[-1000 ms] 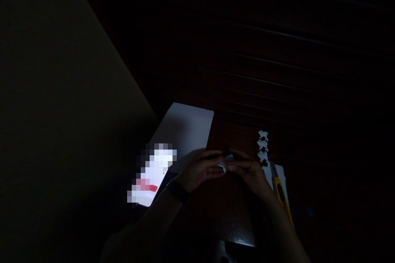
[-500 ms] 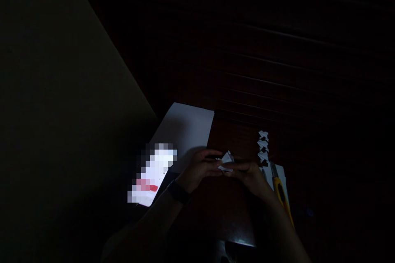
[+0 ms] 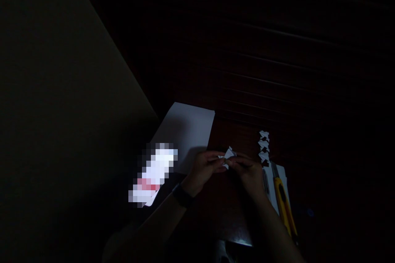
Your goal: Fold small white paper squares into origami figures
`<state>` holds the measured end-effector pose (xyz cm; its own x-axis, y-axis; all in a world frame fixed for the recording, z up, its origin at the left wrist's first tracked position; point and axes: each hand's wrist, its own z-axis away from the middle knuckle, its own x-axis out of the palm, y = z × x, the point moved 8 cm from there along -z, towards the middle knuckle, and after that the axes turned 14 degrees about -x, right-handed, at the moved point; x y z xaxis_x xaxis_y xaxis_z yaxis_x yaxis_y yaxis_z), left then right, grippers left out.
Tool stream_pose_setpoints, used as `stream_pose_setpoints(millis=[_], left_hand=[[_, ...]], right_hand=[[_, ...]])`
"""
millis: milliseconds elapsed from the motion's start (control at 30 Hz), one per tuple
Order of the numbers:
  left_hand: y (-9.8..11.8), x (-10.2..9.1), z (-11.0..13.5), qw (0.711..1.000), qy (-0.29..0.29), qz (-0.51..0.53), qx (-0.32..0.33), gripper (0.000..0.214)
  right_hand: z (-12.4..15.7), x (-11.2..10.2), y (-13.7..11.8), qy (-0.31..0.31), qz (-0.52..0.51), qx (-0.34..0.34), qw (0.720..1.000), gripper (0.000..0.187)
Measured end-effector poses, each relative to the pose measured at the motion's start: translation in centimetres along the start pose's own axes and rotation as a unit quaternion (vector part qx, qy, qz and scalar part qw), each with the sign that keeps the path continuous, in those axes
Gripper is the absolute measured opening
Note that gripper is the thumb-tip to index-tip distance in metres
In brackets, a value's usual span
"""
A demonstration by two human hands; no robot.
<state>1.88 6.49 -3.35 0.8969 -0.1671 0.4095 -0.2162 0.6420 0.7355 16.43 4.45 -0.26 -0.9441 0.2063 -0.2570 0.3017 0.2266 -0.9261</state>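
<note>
Between my two hands is a small piece of folded white paper with several pointed corners, held above the dark tabletop. My left hand, with a dark band on the wrist, pinches it from the left. From the right, my right hand grips it with thumb and fingers. Parts of the paper are hidden behind the fingertips. To the right of my right hand, folded paper pieces of a similar pointed shape lie in a column.
A white sheet of paper lies at the back left. Beside it glows a bright screen, blurred out. At right, a yellow utility knife rests on white paper. A pale wall rises on the left. The room is very dark.
The folded paper has turned a little between my fingers and shows more points. My right hand has shifted slightly, uncovering more of the knife and the paper under it.
</note>
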Motion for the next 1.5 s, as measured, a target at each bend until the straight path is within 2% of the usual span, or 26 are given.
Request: stream_pose_setpoints(millis=[267, 667, 933, 1100, 1300, 1367, 1500], left_hand=[[0.0, 0.2, 0.2, 1.000, -0.015, -0.015, -0.015, 0.035], [-0.1, 0.9, 0.3, 0.996, -0.081, 0.004, -0.020, 0.040], [-0.7, 0.4, -0.6, 0.999, -0.034, -0.027, 0.008, 0.039], [-0.8, 1.0, -0.6, 0.998, -0.040, -0.049, 0.024, 0.038], [-0.5, 1.3, -0.1, 0.996, -0.020, -0.074, 0.041, 0.037], [-0.4, 1.3, -0.1, 0.994, -0.018, -0.097, 0.052, 0.035], [-0.1, 0.8, 0.0, 0.984, 0.022, -0.165, 0.069, 0.037]], right_hand=[[-0.2, 0.0, -0.1, -0.018, -0.007, -0.020, 1.000, 0.010], [-0.3, -0.5, -0.3, -0.014, 0.030, -0.020, 0.999, 0.013], [-0.3, -0.4, -0.2, -0.013, 0.056, -0.030, 0.998, 0.012], [0.1, -0.5, -0.6, 0.010, 0.108, -0.059, 0.992, 0.012], [0.5, 0.0, -1.6, 0.010, 0.169, -0.101, 0.980, 0.012], [0.5, 0.1, -1.7, 0.007, 0.175, -0.110, 0.978, 0.011], [0.5, 0.0, -1.8, 0.009, 0.180, -0.113, 0.977, 0.010]])
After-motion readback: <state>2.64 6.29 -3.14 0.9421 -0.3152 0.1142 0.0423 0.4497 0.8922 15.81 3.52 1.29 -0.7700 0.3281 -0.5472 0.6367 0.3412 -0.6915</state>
